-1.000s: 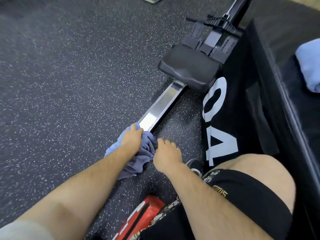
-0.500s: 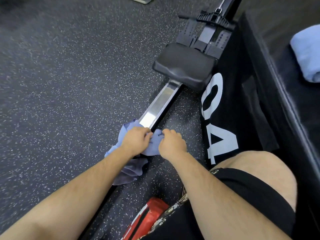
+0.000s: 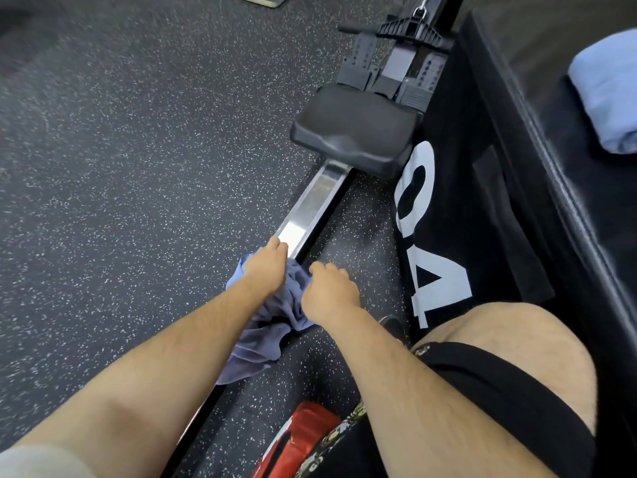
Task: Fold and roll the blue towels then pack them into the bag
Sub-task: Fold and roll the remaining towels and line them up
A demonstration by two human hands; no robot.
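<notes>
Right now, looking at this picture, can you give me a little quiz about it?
1. True or false: the crumpled towel under the left hand is already rolled.
2. The light-blue towel on the black platform lies to the person's: A left, B right, C behind.
3. Fill in: the crumpled towel lies across the shiny metal ____.
Key: 1 false; 2 B; 3 rail.

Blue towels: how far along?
Done: one light blue towel sits folded or rolled on the black platform at right, not bagged. In hand: left hand and right hand grip a crumpled blue towel draped over the rower rail; it shows no fold. Left: fold and roll it, then pack both. I can't make out a bag in view.
</notes>
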